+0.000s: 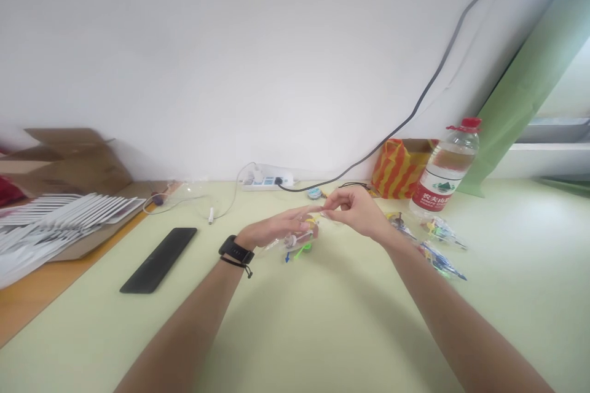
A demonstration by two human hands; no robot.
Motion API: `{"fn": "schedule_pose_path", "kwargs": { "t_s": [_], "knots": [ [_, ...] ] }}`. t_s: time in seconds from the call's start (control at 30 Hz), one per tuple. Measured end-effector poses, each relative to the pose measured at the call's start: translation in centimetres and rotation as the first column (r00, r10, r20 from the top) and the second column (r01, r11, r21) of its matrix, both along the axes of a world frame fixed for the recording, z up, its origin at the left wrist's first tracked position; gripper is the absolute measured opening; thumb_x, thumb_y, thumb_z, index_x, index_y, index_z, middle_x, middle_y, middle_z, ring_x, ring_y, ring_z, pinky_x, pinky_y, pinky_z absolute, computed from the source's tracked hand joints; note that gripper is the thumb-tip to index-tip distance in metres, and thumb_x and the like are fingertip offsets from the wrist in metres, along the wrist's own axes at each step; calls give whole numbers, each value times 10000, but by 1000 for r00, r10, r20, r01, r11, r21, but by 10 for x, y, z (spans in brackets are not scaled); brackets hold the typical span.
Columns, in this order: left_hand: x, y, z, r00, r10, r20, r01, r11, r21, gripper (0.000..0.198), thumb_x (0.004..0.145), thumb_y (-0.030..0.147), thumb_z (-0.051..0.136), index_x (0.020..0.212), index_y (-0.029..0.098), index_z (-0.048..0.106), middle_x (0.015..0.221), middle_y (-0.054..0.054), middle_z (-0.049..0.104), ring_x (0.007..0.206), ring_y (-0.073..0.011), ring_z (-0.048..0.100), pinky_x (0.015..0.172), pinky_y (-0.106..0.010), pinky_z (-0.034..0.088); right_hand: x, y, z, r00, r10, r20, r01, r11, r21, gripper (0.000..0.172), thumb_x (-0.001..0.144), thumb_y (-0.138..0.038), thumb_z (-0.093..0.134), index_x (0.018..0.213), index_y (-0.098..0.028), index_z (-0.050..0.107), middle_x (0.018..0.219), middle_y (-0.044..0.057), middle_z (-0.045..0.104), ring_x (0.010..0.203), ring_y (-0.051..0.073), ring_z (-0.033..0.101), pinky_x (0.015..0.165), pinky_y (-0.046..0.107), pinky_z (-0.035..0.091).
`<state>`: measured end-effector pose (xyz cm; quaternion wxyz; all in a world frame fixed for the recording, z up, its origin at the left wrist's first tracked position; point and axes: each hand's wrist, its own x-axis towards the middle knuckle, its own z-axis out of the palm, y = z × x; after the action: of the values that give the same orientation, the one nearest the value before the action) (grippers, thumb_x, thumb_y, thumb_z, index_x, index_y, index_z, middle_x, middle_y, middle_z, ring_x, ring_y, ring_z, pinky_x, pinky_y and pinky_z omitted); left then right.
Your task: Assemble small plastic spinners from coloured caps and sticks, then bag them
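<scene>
My left hand [279, 226], with a black watch on its wrist, is closed around a clear plastic bag of small coloured parts [297, 242]. White, yellow, green and blue pieces show in and below the fingers, a blue arrow-like tip among them. At the bag's upper right end, my right hand [353, 212] is pinched shut, its thumb and forefinger meeting near the left fingertips. It seems to grip the clear film there, though the pinch itself is small and blurred. More bags of coloured parts [440, 255] lie on the table beyond my right forearm.
A large water bottle [445, 166] and a red-and-yellow bag [399, 166] stand at the back right. A power strip [267, 179] lies against the wall, its dark cable [433, 80] rising right. A black flat slab [159, 260], white packets [59, 221] and a cardboard box [78, 156] occupy the left.
</scene>
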<state>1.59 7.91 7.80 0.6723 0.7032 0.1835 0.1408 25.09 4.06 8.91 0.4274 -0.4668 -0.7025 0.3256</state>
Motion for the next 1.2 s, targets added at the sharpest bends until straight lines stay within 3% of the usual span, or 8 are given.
{"fn": "schedule_pose_path", "kwargs": {
  "t_s": [0.17,0.37,0.6,0.83,0.9,0.97,1.07,1.2],
  "knots": [
    [2,0,-1,999,-36,21,35,999,34,539,938,428,622,1411,192,520,984,-82,577,720,-153,467,610,-265,345,-4,-4,3,995,57,81,-56,998,-26,314,810,-461,745,783,-149,746,739,34,709,523,94,450,484,241,298],
    [3,1,-2,997,-46,61,45,999,16,684,939,444,624,1557,288,375,1033,-85,603,810,-186,508,710,-302,407,-1,-10,9,985,172,30,-166,977,-136,654,1029,-632,283,982,-190,764,637,19,628,616,161,522,648,291,443],
    [-15,12,-6,998,70,1,-70,996,-52,672,961,435,602,1561,224,384,1050,-93,629,812,-184,553,729,-297,406,11,-1,4,979,190,69,-193,981,33,325,861,-519,713,889,-196,740,907,51,734,779,184,609,756,319,481],
    [-32,20,-7,986,161,-38,-163,985,-53,642,956,417,607,1541,235,416,1048,-85,625,806,-175,537,688,-284,381,10,15,-17,997,48,-55,-44,996,73,243,942,-405,613,917,-176,691,871,57,734,814,188,657,755,308,495],
    [-38,22,-8,980,196,-27,-197,978,-62,628,964,415,589,1538,234,412,1043,-87,619,783,-171,524,683,-289,378,5,17,-26,999,-4,48,0,996,84,199,964,-319,558,911,-172,679,846,54,727,796,184,651,728,297,484],
    [-45,25,-10,974,228,7,-227,971,-77,609,976,420,561,1535,226,411,1054,-100,618,772,-174,517,704,-305,389,-3,16,-36,967,63,246,-82,994,70,158,942,-213,550,911,-174,700,863,53,730,797,182,642,724,291,471],
    [-52,27,-11,964,260,62,-252,962,-109,605,977,431,543,1524,204,421,1062,-118,615,768,-179,517,727,-322,398,-16,10,-51,834,218,506,-273,961,35,202,888,-97,579,957,-198,740,960,59,727,881,190,636,789,293,450],
    [-52,27,-9,965,253,64,-244,962,-118,604,987,443,528,1529,203,414,1056,-121,612,766,-179,512,731,-325,390,-28,2,-61,724,208,657,-302,953,32,174,881,-129,639,1001,-204,740,999,70,686,920,204,626,777,283,418]
  ]
}}
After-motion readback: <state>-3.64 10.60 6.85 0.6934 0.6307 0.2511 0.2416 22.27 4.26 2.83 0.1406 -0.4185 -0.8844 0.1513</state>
